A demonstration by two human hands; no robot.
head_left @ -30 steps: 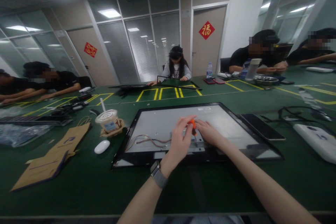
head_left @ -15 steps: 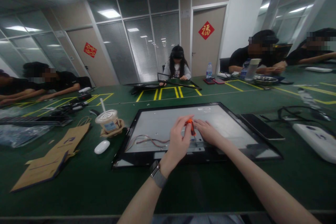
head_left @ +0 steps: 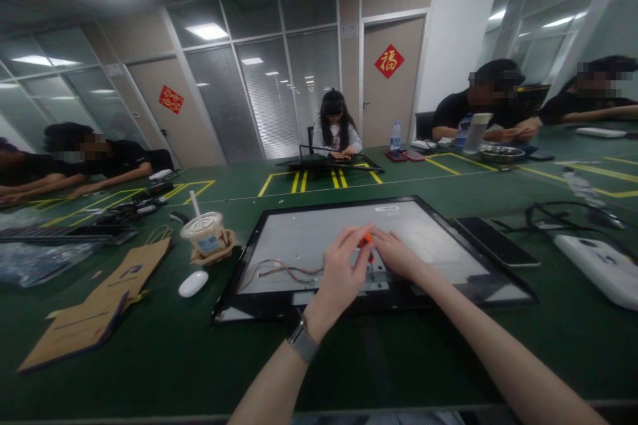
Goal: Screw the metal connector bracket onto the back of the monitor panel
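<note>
A flat display panel point(head_left: 309, 229) with a black frame and grey back lies on the green table. My left hand point(head_left: 345, 265), with a watch at the wrist, is closed round an orange-handled screwdriver point(head_left: 367, 240). Its thin shaft points down at a metal strip point(head_left: 375, 279) near the panel's front edge. Close on the right, my right hand point(head_left: 396, 254) rests low over the panel with its fingers at the screwdriver's handle; whether they grip it is hidden. Thin wires point(head_left: 279, 267) lie loose on the panel, left of my left hand.
Left of the panel are a lidded cup point(head_left: 205, 236), a white mouse point(head_left: 193, 283) and a brown paper bag point(head_left: 107, 299). To the right lie a black phone point(head_left: 496, 240), cables and a white device point(head_left: 598, 269). Several people sit around the table.
My left hand has turned slightly about the screwdriver, and its orange handle looks less upright. Across the table, a person's hands have come together over a dark frame, which has shifted.
</note>
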